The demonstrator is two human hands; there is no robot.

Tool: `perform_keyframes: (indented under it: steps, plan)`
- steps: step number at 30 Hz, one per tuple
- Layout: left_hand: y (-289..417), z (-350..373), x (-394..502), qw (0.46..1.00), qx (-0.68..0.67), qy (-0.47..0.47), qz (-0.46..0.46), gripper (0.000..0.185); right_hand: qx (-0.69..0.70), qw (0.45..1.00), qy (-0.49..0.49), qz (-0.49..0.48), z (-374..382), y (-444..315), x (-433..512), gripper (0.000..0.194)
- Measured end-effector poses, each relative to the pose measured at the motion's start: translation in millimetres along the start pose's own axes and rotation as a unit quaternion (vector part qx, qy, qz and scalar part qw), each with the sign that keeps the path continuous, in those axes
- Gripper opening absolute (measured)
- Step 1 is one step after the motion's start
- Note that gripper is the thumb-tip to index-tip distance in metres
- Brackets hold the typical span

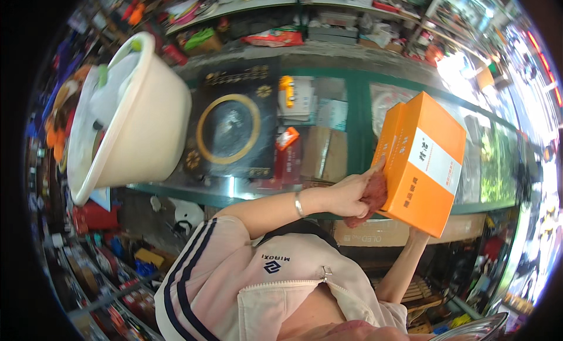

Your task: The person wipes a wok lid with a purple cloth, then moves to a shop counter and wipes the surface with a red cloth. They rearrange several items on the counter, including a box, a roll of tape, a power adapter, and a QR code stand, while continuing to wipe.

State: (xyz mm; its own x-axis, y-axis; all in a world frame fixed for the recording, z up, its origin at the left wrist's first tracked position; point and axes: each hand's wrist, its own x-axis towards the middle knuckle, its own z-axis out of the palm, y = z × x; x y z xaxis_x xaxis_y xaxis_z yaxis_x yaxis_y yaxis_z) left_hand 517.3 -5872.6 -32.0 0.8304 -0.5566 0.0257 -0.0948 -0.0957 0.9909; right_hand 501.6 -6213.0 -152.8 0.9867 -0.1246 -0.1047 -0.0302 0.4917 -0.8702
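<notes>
My left hand [352, 195], with a silver bangle on its wrist, grips a bunched dark red cloth [374, 193]. The cloth touches the near left side of an orange cardboard box [433, 165] that has a white label with writing. What looks like a second orange box [387, 125] is stacked against its far left side. Both are tilted above a glass-topped counter with a green frame [358, 121]. From below, my right hand [419, 236] holds the boxes; its fingers are hidden behind them and only the wrist area shows.
A large cream plastic tub [162, 121] with bagged things inside stands at the counter's left. Beside it lies a black panel with a gold ring [228, 125]. A small orange packet [287, 138] sits nearby. Loaded shelves [246, 4] line the far side; a long carton [369, 233] lies below the near edge.
</notes>
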Motion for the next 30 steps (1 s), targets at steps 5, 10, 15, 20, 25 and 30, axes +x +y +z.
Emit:
perform_keyframes:
  steps: [5, 10, 15, 20, 25, 30]
  plan:
    - [39, -47, -133, 0.958, -0.27, 0.089, -0.035, 0.114, -0.065, 0.99, -0.096, 0.081, 140, 19, -21, 0.046]
    - [53, -98, -228, 0.913, -0.308, 0.238, 0.122, 0.116, -0.206, 0.945, -0.205, 0.148, 310, 39, -45, 0.045]
    - [14, -168, -302, 0.923, -0.172, 0.326, 0.108, 0.099, -0.011, 0.946, -0.21, 0.247, 415, 97, -66, 0.059]
    - [-43, -185, -333, 0.843, -0.107, 0.528, 0.009, 0.063, -0.056, 0.961, -0.268, 0.027, 425, 147, -85, 0.06]
    - [-37, -138, -370, 0.834, -0.118, 0.54, 0.004, 0.037, -0.206, 0.946, -0.107, -0.227, 370, 148, -105, 0.039]
    - [-15, -89, -368, 0.94, -0.024, 0.322, -0.109, 0.057, -0.169, 0.964, -0.196, -0.064, 313, 135, -187, 0.013]
